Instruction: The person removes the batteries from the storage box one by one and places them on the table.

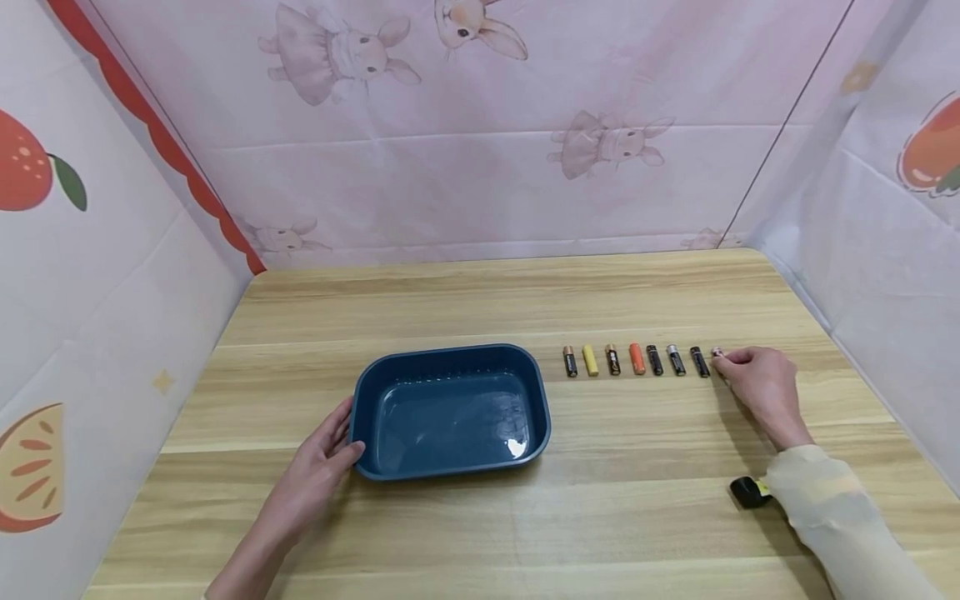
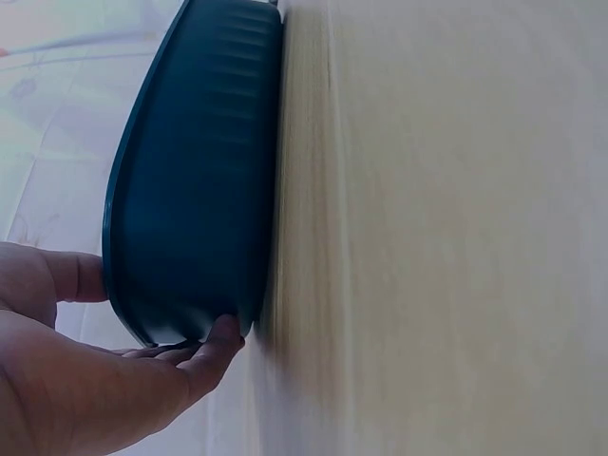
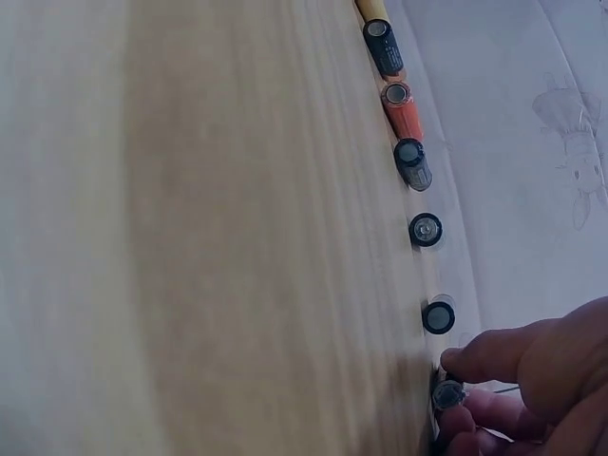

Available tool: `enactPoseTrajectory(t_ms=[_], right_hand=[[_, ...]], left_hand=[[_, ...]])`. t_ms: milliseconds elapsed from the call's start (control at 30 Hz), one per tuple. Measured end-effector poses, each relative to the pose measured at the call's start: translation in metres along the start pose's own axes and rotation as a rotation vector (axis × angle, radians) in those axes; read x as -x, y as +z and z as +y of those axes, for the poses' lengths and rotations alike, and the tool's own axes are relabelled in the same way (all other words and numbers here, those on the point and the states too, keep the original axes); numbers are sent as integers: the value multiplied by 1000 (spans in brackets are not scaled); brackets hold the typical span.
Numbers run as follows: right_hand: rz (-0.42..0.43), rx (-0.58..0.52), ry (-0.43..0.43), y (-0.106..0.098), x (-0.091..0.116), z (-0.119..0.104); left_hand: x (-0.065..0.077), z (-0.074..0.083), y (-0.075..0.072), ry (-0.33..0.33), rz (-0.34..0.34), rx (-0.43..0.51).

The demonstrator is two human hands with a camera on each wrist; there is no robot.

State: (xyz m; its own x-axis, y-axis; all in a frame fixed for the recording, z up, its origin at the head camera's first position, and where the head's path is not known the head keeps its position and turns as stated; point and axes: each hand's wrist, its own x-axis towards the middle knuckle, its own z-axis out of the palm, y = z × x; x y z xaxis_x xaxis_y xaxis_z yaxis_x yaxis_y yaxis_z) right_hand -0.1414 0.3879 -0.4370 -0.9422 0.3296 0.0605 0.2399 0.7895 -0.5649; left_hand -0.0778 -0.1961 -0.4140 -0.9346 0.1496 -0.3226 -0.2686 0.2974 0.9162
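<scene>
A dark blue rectangular plastic basin [image 1: 450, 470] sits on the wooden table, with nothing inside it. My left hand [image 1: 318, 467] grips its left end, thumb over the rim and fingers against the outer wall, as the left wrist view also shows. To the right, several batteries lie side by side in a row, among them a yellow battery [image 1: 591, 361], an orange battery [image 1: 637, 358] and a black battery [image 1: 700, 362]. At the row's right end my right hand [image 1: 763, 387] pinches the last battery [image 3: 449, 394] between thumb and fingers, covering most of it.
A small black object [image 1: 747, 492] with a yellow part lies beside the right sleeve [image 1: 817, 492], partly hidden by it. The wooden table [image 1: 600, 533] meets a pink cloth wall [image 1: 480, 192] with rabbit prints at the back. White printed cloth hangs at both sides.
</scene>
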Motion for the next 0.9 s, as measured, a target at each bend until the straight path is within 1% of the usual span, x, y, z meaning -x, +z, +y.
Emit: enactPoseTrajectory(t_ms=[200,667,900], right_hand=[[-6,7,3,2,0,-2],[-15,14,4,1,0,-1],[-54,34,32,-3,1,-4]], left_hand=[[0,0,0,11,-4,9],[-1,0,-1,9,-6,10],[-1,0,-1,1,-2,12]])
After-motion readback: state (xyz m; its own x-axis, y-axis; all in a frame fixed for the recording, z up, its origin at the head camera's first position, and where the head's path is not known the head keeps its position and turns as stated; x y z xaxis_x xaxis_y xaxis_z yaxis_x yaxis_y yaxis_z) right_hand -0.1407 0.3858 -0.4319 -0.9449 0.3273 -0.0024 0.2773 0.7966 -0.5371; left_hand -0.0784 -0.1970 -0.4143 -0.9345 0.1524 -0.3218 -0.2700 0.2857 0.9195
